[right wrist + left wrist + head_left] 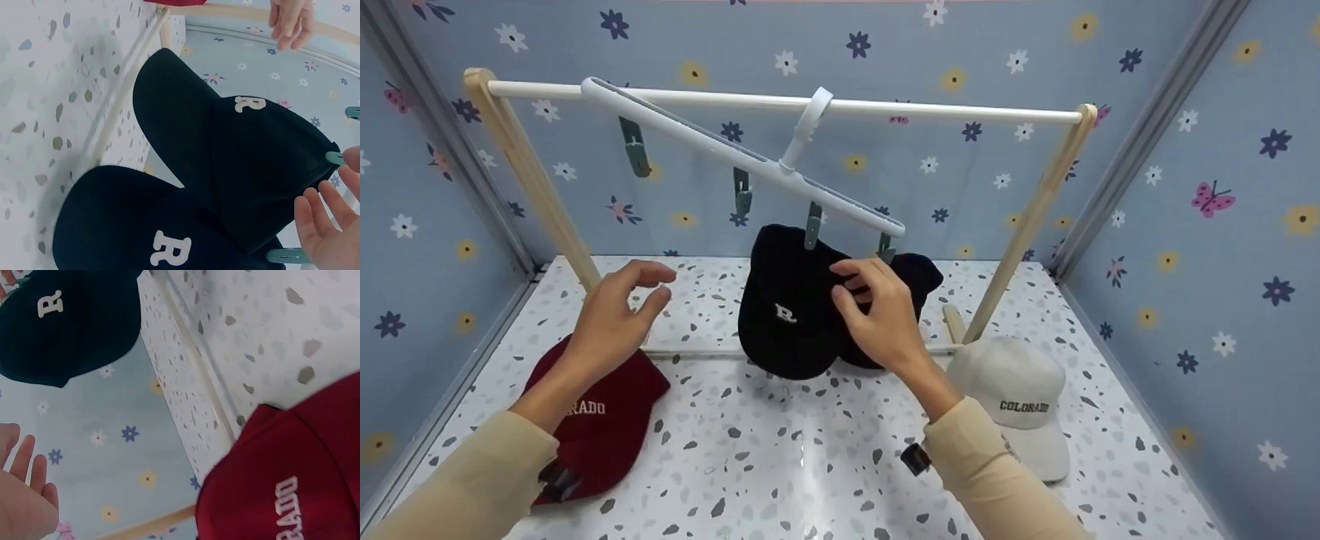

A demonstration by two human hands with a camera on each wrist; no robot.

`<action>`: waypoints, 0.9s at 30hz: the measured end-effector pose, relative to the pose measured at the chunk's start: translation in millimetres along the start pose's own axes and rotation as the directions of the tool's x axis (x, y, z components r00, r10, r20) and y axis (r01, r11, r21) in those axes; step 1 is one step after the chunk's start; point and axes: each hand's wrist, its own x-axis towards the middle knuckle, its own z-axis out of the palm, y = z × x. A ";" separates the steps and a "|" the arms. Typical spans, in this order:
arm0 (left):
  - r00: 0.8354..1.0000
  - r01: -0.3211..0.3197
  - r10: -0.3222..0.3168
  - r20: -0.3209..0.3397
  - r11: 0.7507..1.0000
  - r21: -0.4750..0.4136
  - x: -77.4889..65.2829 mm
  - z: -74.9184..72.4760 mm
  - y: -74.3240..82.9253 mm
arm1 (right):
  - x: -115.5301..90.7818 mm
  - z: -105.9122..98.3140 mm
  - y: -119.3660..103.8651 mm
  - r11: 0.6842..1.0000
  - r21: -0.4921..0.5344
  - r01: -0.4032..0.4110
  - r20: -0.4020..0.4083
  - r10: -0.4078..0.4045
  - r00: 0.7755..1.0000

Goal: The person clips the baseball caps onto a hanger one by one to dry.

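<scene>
Two black caps hang by green clips from a pale hanger [697, 144] that tilts down to the right. The front cap [780, 281] bears a white R; the second cap [921, 276] is behind it, partly hidden. My right hand [881, 319] is at the caps, fingers spread and slightly bent. In the right wrist view its fingertips are close to the front cap's edge, beside the clip [334, 158]. To the left, my left hand [611, 315] is raised with nothing in it, thumb and fingers apart, above a dark red cap [619, 442].
The hanger's hook goes over the white rod [960, 112] of a wooden rack [1016, 232]. Two clips, one of them the outer left clip [636, 154], hold nothing. A whitish COLORADO cap [1009, 375] lies at the right on the speckled table [720, 465]. Flowered panels enclose the back and sides.
</scene>
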 end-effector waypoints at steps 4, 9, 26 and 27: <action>1.000 0.015 -0.015 0.000 1.000 0.023 -11.0 -11.2 -12.2 | -7.7 2.3 -0.2 0.999 0.049 -0.008 0.023 0.007 1.000; 0.999 0.031 -0.029 -0.022 0.995 0.100 -24.4 -24.3 -28.1 | -14.7 5.9 1.1 0.994 0.105 -0.010 0.073 0.002 0.997; 0.992 0.122 -0.119 -0.030 0.971 0.205 -54.2 -53.0 -103.7 | -31.5 24.0 9.0 0.981 0.178 -0.075 0.212 0.036 0.977; 0.992 0.129 -0.129 -0.017 0.970 0.208 -55.5 -55.2 -106.8 | -31.9 25.2 9.3 0.981 0.179 -0.074 0.213 0.035 0.976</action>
